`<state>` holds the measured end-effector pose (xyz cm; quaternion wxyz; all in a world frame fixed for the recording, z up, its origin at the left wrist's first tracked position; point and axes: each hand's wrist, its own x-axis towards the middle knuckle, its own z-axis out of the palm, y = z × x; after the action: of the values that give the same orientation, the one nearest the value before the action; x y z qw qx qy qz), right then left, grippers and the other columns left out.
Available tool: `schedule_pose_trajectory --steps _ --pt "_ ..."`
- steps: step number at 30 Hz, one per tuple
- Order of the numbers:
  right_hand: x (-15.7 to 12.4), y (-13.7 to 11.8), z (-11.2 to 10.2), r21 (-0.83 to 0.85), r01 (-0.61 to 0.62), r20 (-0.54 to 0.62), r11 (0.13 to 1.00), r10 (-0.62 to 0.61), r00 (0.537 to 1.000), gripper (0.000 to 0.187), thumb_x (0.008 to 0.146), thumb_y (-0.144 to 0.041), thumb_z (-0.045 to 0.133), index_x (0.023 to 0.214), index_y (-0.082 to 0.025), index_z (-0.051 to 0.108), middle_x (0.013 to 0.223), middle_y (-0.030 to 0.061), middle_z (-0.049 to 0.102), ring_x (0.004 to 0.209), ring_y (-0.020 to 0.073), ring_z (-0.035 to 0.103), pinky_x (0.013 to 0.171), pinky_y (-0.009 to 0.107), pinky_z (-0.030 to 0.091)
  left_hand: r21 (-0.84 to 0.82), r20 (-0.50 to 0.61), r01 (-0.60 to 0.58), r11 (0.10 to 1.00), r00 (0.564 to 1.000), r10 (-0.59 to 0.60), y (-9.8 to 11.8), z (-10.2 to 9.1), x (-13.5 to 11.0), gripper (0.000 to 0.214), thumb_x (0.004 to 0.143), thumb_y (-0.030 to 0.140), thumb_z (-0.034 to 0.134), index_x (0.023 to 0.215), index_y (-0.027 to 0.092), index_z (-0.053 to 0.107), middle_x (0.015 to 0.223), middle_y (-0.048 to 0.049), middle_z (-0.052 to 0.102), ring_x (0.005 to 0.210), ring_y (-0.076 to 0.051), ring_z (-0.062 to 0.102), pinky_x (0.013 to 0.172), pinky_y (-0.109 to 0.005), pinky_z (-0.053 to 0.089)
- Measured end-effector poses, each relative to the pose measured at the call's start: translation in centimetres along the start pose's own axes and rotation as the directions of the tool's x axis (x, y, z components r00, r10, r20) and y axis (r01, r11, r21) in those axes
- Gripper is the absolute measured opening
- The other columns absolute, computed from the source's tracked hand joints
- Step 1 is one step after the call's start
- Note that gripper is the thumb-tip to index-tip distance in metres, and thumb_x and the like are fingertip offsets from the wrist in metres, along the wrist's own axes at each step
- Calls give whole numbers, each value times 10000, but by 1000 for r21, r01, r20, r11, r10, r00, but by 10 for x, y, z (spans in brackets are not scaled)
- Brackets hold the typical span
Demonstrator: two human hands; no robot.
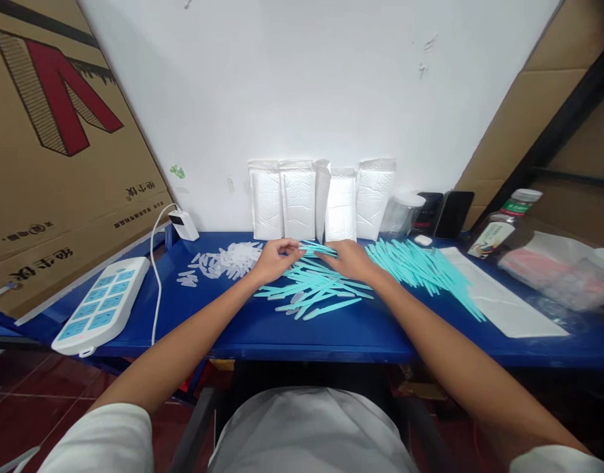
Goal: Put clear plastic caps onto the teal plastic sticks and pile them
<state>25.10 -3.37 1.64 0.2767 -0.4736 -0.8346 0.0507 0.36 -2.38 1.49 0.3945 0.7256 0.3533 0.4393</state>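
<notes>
Between my two hands is a small bunch of slim teal plastic sticks [317, 248] that look like eyebrow razors. My left hand [278, 259] pinches their left ends, thumb against fingers. Around the right ends, my right hand [349, 259] is closed, with the thumb on the near side. Just below lies a loose, crisscrossed pile of the same teal razors [314, 284], some with greyish tips. Beside my left hand sits a heap of small translucent plastic caps [232, 258]. A larger heap of teal razors [415, 264] spreads to the right of my right hand.
White padded envelopes [298, 200] lean on the wall behind the blue table [306, 338]. A power strip [104, 303] and white cable stand left. At right are a white sheet [509, 295], a clear jar [403, 213], phones [454, 213], a bottle [501, 226] and plastic bags [553, 272].
</notes>
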Motion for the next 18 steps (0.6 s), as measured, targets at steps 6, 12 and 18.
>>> schedule_pose_trajectory --steps 6,12,18 --pt "7 11 -5 468 -107 -6 877 124 992 593 1011 -724 453 701 -222 511 632 21 543 620 182 502 649 320 396 5 -22 -11 1000 1000 11 -2 -3 0 534 868 606 762 1121 135 760 868 -55 649 654 -135 586 531 -248 557" --pt "11 17 -9 925 -215 157 312 202 967 499 854 -684 759 874 -228 559 589 -110 241 485 86 197 450 237 231 22 -41 -12 1000 999 12 -4 -3 1 540 865 621 754 1071 123 762 853 -60 666 618 -133 580 517 -261 555" --pt "13 34 -7 944 -194 93 268 348 933 496 838 -645 802 840 -229 532 577 -113 243 463 67 182 406 213 155 44 -57 -17 999 998 20 -1 -2 1 511 860 619 751 988 124 760 805 -51 659 611 -132 574 518 -251 538"
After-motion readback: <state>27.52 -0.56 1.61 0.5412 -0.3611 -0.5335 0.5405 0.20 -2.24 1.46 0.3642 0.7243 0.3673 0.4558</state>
